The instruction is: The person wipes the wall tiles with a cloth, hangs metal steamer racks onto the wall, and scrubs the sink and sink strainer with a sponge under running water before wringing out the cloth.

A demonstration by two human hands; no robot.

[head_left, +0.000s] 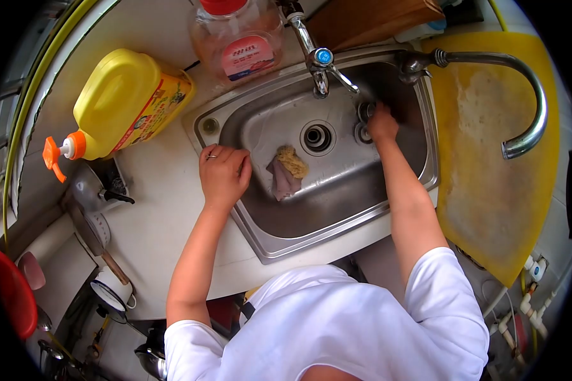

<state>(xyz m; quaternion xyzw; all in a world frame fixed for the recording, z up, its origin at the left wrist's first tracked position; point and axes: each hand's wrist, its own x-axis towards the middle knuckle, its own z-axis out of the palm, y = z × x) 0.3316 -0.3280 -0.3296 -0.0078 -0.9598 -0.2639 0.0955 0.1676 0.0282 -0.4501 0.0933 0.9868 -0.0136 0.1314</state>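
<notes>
My left hand (224, 176) rests on the left rim of the steel sink (337, 238), fingers loosely bent and holding nothing; one finger wears a ring. Inside the basin at the right, my right hand (382, 123) has its fingers closed on a small round metal piece (365, 111), partly hidden by them. Just below it on the basin floor is another round metal part (363, 133), like a drain strainer. The drain hole (317, 138) is uncovered. Left of the drain lie a tan scouring sponge (291, 162) and a greyish cloth (283, 181), touching each other.
A chrome tap (322, 60) reaches over the basin's back edge. A second, curved spout (526, 127) arches over the yellow board (489, 190) at right. Behind the sink stands a clear red-lidded jar (238, 44); a yellow pump bottle (130, 101) is to the left.
</notes>
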